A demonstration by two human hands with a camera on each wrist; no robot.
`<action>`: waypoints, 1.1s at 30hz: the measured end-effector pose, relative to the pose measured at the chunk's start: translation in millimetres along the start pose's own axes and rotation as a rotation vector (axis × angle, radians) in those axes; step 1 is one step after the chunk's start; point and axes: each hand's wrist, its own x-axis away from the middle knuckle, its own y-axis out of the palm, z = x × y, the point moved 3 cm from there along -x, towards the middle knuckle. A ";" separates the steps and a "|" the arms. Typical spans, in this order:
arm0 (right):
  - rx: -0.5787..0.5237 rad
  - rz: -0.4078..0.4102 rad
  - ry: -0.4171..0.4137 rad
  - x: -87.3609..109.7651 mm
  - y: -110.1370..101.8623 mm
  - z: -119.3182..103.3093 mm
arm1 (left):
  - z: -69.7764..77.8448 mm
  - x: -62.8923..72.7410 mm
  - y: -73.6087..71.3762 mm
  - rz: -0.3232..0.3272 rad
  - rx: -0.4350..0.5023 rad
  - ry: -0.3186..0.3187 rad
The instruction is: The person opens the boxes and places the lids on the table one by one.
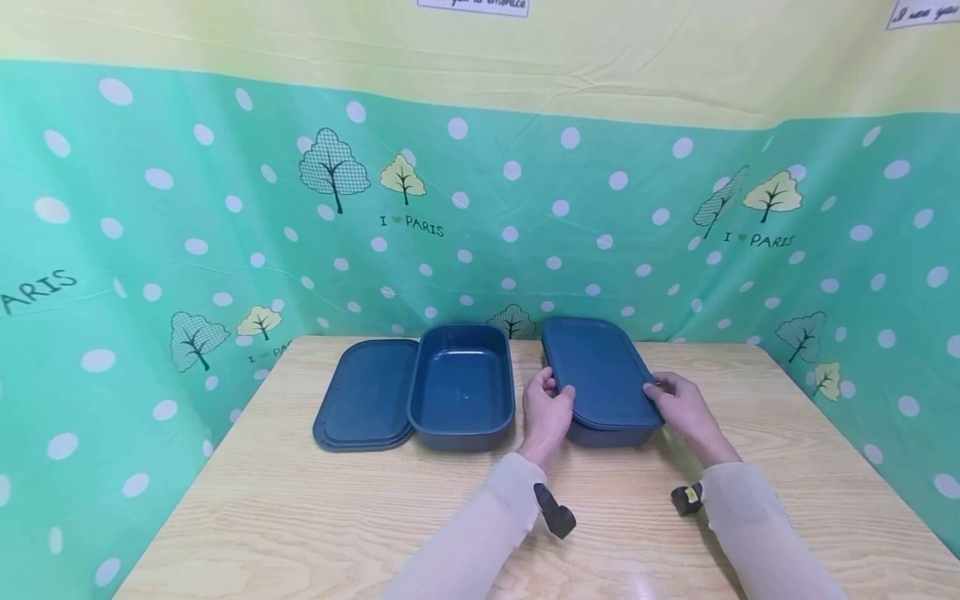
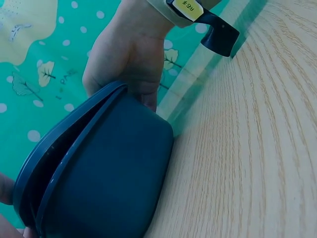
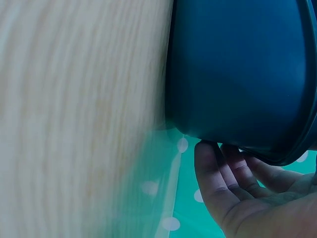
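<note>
A dark blue rectangular lid point(image 1: 602, 375) lies over a matching food container point(image 1: 611, 436) on the right. In the left wrist view a dark gap shows between the lid point(image 2: 59, 139) and the container's rim, widest toward the left hand's side. My left hand point(image 1: 546, 408) grips the lid's left edge, thumb on top. On the opposite side my right hand point(image 1: 686, 408) pinches the lid's edge with its thumb on top. The right wrist view shows the right hand's fingers point(image 3: 213, 173) below the rim, along the container's wall.
Left of the hands stands an open blue container point(image 1: 462, 383) with nothing in it. A second blue lid point(image 1: 367, 396) lies flat beside it, against its left side. The wooden table point(image 1: 315, 517) ends at a green dotted curtain point(image 1: 480, 250) behind.
</note>
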 end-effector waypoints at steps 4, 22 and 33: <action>0.006 -0.001 0.005 -0.3 0.1 -0.2 | -0.4 -0.6 -0.3 0.001 0.006 -0.003; 0.164 0.139 -0.157 7.5 -9.3 -15.9 | -0.3 -0.5 0.3 0.003 0.041 -0.015; 0.300 0.237 -0.384 21.6 0.6 -40.0 | -0.3 0.0 0.7 0.004 0.050 -0.016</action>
